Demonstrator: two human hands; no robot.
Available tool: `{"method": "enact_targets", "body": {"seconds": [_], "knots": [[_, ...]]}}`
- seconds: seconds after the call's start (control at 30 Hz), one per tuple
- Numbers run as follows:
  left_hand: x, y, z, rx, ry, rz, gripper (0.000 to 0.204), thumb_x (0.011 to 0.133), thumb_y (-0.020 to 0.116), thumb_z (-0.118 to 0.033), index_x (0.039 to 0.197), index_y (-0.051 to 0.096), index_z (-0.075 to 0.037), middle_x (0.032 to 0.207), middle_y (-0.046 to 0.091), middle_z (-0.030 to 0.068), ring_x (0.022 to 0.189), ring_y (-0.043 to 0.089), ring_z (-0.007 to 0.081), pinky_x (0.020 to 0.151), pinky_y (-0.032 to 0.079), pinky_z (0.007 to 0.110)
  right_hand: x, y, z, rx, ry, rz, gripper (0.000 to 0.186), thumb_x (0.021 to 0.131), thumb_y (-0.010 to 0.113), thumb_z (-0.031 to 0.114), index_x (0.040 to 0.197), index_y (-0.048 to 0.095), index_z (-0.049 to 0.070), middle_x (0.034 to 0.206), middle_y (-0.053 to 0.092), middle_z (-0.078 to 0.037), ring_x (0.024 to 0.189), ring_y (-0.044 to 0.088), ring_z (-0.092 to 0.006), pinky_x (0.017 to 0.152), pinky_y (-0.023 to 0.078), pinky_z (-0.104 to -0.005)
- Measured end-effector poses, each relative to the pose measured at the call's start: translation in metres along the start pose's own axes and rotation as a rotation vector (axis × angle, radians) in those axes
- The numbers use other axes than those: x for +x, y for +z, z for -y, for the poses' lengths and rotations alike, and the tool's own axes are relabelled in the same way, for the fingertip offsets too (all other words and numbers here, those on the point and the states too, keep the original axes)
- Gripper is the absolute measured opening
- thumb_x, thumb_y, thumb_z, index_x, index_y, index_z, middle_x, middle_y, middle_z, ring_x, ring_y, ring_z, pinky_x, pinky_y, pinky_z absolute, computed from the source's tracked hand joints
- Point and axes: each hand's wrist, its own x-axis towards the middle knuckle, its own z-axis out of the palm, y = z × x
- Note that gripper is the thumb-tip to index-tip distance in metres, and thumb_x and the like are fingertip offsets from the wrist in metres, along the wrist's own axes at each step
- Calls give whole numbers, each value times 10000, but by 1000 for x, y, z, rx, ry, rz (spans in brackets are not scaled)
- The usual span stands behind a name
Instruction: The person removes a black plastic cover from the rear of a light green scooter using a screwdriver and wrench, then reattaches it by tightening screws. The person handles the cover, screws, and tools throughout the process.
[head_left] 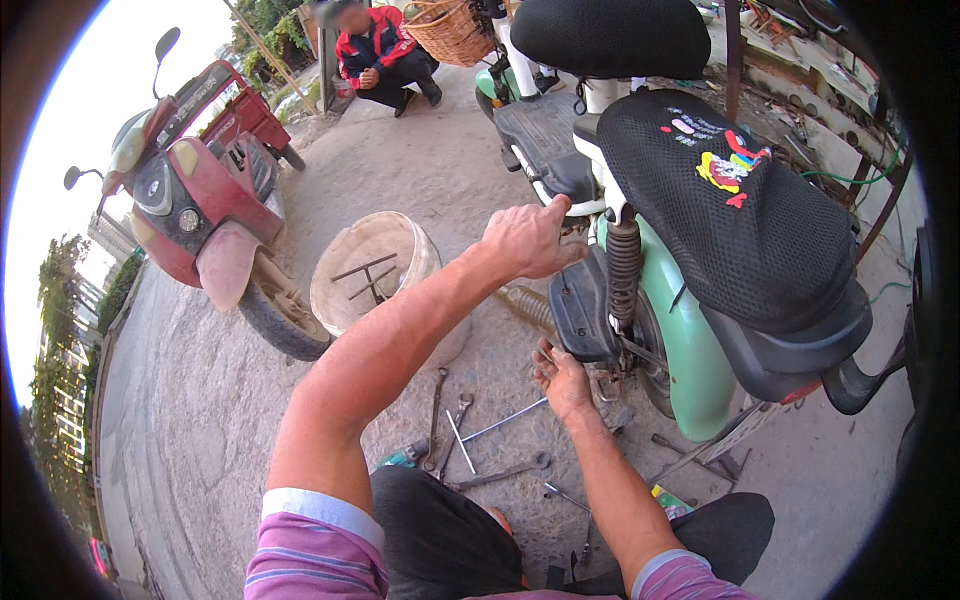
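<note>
A green electric scooter (655,300) stands on the right, with a black mesh seat cover (735,200) over its rear seat. My left hand (525,240) reaches to its side, by the white frame tube (605,170) below the front seat. The fingers curl in against the scooter, and what they grip is hidden. Lower down, my right hand (563,380) is palm up with loosely bent, separated fingers. It is at the lower edge of a black plastic side cover (583,312), holding nothing that I can see. A coil shock absorber (624,270) rises behind that cover.
Wrenches (435,410), a T-shaped rod (505,418) and other tools lie on the ground before my knees. A pale bucket (425,245) holds a T-handle tool (365,272). A red three-wheeler (215,190) stands left. A person (385,55) squats beyond, near a wicker basket (447,30).
</note>
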Motion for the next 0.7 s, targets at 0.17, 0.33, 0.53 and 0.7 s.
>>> {"method": "enact_targets", "body": {"seconds": [0.17, 0.33, 0.53, 0.7], "knots": [[2, 2, 2, -52, 198, -105, 574, 907, 728, -322, 1379, 556, -45, 1067, 731, 253, 1052, 709, 437, 884, 547, 511, 1, 1, 0, -35, 7, -8, 423, 991, 665, 236, 1401, 578, 186, 1326, 682, 33, 1154, 662, -156, 932, 498, -357], [0, 7, 1, -116, 271, -130, 500, 933, 700, -319, 1329, 574, -41, 1055, 742, 228, 1031, 715, 433, 859, 548, 514, 2, 2, -1, -18, 12, -7, 456, 996, 662, 221, 1440, 557, 230, 1282, 694, 37, 1135, 665, -150, 906, 506, -347], [5, -4, -9, 83, 35, 34, 534, 889, 733, -242, 1346, 557, -29, 1131, 719, 232, 1075, 697, 430, 862, 542, 523, 4, 1, -2, -23, -1, -20, 392, 986, 672, 223, 1367, 636, 140, 1271, 696, 38, 1120, 662, -136, 896, 502, -330], [2, 11, 3, -57, 256, -189, 502, 936, 723, -284, 1341, 564, -35, 1098, 721, 218, 1063, 702, 426, 868, 540, 526, 3, -1, -2, -68, -44, -22, 271, 974, 684, 209, 1220, 726, 104, 1257, 699, 48, 1115, 657, -123, 890, 503, -324]]}}
